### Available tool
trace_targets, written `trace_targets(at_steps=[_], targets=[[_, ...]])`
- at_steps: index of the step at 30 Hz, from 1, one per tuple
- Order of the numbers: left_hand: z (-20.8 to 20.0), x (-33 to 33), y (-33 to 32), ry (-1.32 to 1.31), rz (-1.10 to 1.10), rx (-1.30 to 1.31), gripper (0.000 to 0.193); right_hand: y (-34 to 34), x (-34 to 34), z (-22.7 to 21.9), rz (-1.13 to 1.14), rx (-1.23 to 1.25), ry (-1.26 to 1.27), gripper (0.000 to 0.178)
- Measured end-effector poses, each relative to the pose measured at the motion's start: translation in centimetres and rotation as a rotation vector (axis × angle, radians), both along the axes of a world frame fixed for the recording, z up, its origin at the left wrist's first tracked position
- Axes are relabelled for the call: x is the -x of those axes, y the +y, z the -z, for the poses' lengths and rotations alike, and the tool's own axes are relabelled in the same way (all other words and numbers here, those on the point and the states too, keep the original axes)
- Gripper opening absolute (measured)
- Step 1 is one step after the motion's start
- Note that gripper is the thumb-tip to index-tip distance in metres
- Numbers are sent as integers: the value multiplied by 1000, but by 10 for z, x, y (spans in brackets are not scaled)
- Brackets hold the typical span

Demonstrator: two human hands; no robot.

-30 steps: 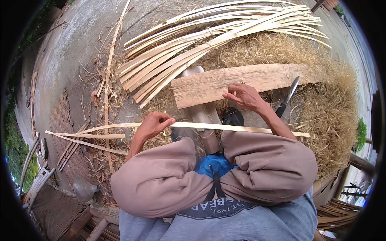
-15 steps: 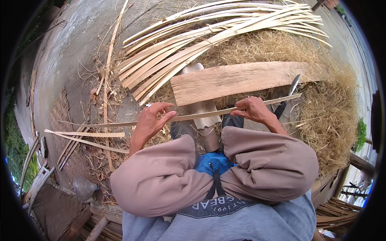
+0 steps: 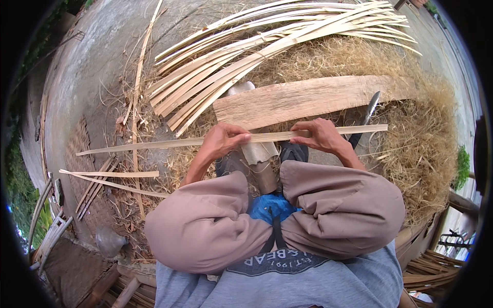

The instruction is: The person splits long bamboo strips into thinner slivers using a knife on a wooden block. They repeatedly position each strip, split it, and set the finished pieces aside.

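Note:
A long pale bamboo strip (image 3: 272,137) lies crosswise in front of my knees, its flat face turned up. My left hand (image 3: 224,139) pinches it left of the middle, thumb on the near side. Farther right, my right hand (image 3: 319,135) grips the same strip between thumb and fingers. Under the strip, between my hands, is a light cloth pad (image 3: 260,152) over a round wooden post (image 3: 265,177). Just beyond lies a wide wooden plank (image 3: 308,100). A knife (image 3: 372,109) with a dark handle rests at the plank's right side, its handle passing beneath the strip.
A fanned pile of bamboo strips (image 3: 226,66) lies beyond the plank. Curly shavings (image 3: 416,149) heap up on the right. At left are a few loose strips (image 3: 118,174), a woven mat (image 3: 82,169) and a clear plastic bottle (image 3: 109,242).
My left hand has slid right along the strip and closed on it, nearer my right hand. The strip has turned from edge-on to show its broad face.

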State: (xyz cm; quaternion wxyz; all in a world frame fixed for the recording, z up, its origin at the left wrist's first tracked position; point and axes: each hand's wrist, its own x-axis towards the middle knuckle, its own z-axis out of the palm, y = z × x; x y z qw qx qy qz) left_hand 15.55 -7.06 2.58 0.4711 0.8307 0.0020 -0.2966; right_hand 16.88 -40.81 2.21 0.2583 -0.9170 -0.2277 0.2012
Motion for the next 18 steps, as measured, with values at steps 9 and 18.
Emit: trace_targets(at_steps=[9,18], targets=[[14,1,2,-257,-121,-107,27,-5,-1,5,110,-82,201,53],[-37,12,60,-227,-12,-452,52,-14,-5,-8,217,-76,213,53]])
